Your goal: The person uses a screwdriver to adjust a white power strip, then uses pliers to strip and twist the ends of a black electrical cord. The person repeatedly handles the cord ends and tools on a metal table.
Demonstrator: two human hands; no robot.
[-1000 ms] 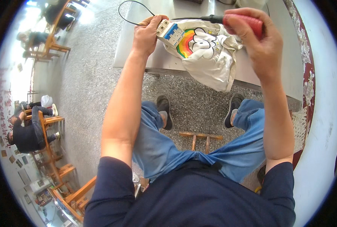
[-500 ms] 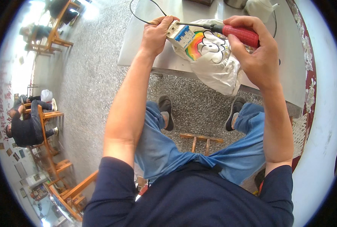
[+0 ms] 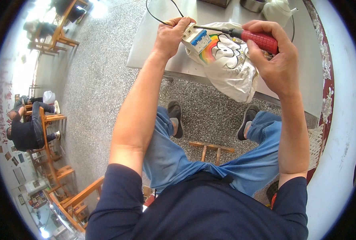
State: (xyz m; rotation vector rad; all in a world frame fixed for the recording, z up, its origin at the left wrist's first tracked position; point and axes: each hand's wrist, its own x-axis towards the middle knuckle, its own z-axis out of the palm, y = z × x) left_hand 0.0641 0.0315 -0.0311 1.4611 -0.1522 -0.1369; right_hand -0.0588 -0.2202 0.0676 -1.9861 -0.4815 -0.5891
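My left hand [image 3: 172, 38] is closed on a white circuit breaker [image 3: 194, 39] with blue switch levers, holding it above the table. A black wire [image 3: 156, 17] loops out from behind that hand toward the far edge of the view; its other end is out of sight. In my right hand [image 3: 276, 56] is a screwdriver [image 3: 260, 40] with a red handle. Its dark shaft points left, and the tip meets a screw hole at the breaker's upper side. Below both hands lies a crumpled white cloth bag [image 3: 234, 72] with a rainbow and cloud print, hanging over the table's front edge.
The grey metal table [image 3: 146, 52] carries a white teapot [image 3: 274, 11] and a metal pot [image 3: 253, 5] at the far right. A peeling wall stands close on the right. Wooden benches [image 3: 52, 148] and a seated person [image 3: 28, 130] are off to the left.
Both hands, with the breaker and screwdriver, have shifted slightly right and a little nearer in the view. The screwdriver tip stays at the breaker. The table and teapot also appear slightly shifted.
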